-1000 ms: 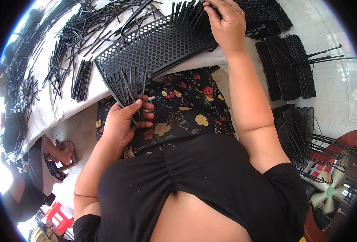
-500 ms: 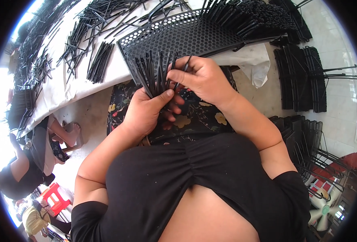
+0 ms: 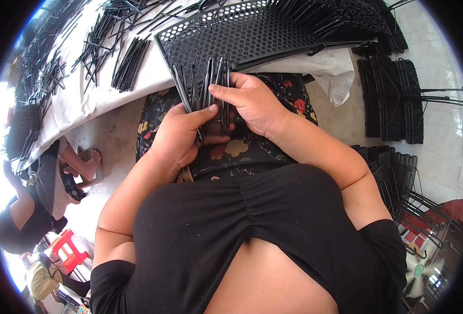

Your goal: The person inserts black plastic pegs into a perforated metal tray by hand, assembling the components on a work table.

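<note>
- Above the lap, just below the near edge of the worktop (image 3: 100,99), a bundle of thin black rods (image 3: 205,89) stands between both hands; its long axis runs away from the body, the free ends fanning out toward the black perforated panel (image 3: 252,31) and overlapping its near edge.
- Left hand (image 3: 182,136) wraps the lower end of the bundle: fingers curled closed around it, thumb laid across the front of the rods.
- Right hand (image 3: 250,102) sits just beside the left, touching the same bundle higher up; thumb and forefinger are pressed together on a rod or two at the bundle's right side, the other fingers bent in behind. Exactly how many rods they pinch cannot be told.
- Loose black rods (image 3: 129,55) lie scattered and in small heaps on the white-covered worktop, left of the panel.
- Floral cloth (image 3: 231,149) covers the lap under the hands.
- Stacked black panels (image 3: 391,99) rest on the tiled floor at the right.
</note>
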{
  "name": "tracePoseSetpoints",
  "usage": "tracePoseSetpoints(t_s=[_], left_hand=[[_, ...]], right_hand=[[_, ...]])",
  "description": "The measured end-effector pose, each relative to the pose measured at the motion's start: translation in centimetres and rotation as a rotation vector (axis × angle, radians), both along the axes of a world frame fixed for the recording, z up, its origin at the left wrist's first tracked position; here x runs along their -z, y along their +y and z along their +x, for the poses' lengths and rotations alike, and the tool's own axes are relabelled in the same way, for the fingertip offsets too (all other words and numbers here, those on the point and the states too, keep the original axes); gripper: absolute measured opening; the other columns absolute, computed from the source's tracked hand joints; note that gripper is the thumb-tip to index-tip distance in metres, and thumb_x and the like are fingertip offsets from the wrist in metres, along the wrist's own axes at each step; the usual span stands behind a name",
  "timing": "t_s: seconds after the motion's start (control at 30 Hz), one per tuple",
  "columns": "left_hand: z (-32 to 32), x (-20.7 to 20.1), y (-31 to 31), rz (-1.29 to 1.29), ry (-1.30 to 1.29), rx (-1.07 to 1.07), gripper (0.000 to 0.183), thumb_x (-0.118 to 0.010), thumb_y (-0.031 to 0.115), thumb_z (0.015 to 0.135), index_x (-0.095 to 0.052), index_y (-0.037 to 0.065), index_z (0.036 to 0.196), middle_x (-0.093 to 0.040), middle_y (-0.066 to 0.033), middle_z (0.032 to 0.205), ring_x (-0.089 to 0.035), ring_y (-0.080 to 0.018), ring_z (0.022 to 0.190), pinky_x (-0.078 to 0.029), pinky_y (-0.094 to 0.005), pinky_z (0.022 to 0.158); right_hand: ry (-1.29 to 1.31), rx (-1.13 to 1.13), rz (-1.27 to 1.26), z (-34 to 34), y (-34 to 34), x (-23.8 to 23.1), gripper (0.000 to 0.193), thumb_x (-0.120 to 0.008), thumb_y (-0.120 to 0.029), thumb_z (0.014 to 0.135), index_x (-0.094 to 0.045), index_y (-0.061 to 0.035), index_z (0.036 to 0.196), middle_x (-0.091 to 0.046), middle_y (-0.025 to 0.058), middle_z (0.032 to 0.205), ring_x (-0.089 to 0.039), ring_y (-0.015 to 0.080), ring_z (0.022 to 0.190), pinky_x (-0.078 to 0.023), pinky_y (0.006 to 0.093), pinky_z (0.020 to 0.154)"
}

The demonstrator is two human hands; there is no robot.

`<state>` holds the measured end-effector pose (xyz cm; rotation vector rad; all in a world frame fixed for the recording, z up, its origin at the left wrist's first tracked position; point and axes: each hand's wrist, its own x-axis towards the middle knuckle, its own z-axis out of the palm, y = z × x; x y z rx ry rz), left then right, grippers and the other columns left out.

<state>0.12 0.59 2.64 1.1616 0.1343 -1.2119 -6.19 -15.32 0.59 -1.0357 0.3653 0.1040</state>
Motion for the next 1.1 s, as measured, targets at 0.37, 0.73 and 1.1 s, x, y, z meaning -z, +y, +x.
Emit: tracePoseSetpoints(t_s=[0.37,0.73,1.1], left_hand=[[0.2,0.8,1.0,-0.25,0.251,0.015,0.031,-0.042,0.007,0.098,-0.049,-0.006,0.126,-0.064,-0.0247,0.112,-0.067,-0.0388,0.102,-0.06,-0.0547,0.078],[0.4,1.5,1.5,-0.158,0.222,-0.002,0.035,-0.041,0.012,0.1,-0.048,-0.007,0.128,-0.062,-0.0253,0.116,-0.066,-0.0392,0.103,-0.061,-0.0533,0.079],[0.1,1.4,1.1,-0.082,0.093,0.032,0.027,-0.046,0.009,0.098,-0.055,-0.005,0.12,-0.067,-0.0217,0.105,-0.069,-0.0332,0.094,-0.062,-0.045,0.073]], right_hand=[[0.101,0.071,0.144,-0.4,0.3,0.4,0.014,-0.065,-0.015,0.092,-0.062,-0.0031,0.099,-0.062,0.0029,0.077,-0.055,0.0077,0.052,-0.04,0.022,0.037],[0.138,0.165,0.207,0.3,1.5,1.0,0.012,-0.067,-0.01,0.09,-0.063,-0.0036,0.1,-0.067,0.006,0.086,-0.066,0.014,0.068,-0.055,0.0254,0.057],[0.053,0.107,0.137,0.9,0.7,1.0,0.012,-0.068,-0.008,0.089,-0.066,-0.0008,0.098,-0.069,0.0073,0.086,-0.067,0.0136,0.074,-0.056,0.0265,0.066]])
